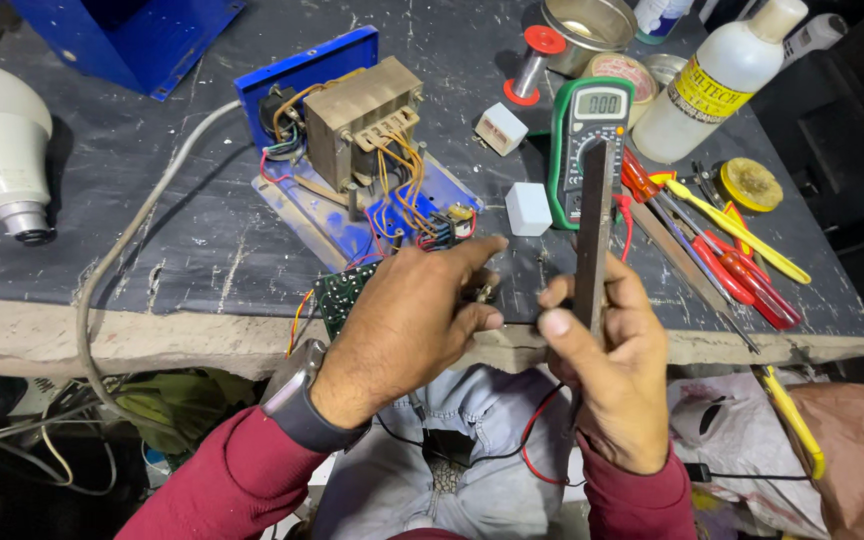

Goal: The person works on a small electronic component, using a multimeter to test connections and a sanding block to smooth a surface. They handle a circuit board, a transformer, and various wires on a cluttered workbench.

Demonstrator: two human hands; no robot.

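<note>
The left hand (407,325) pinches a small part (485,293) at the counter (152,335) edge, just beside the green circuit board (340,295). The right hand (607,375) grips a flat metal file (592,235) upright. I think the file may slip and hit the fingers, or the small part may fall down.

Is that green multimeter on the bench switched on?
On: the green multimeter has digits lit on its grey display, behind the flat metal file in the right hand.
</note>
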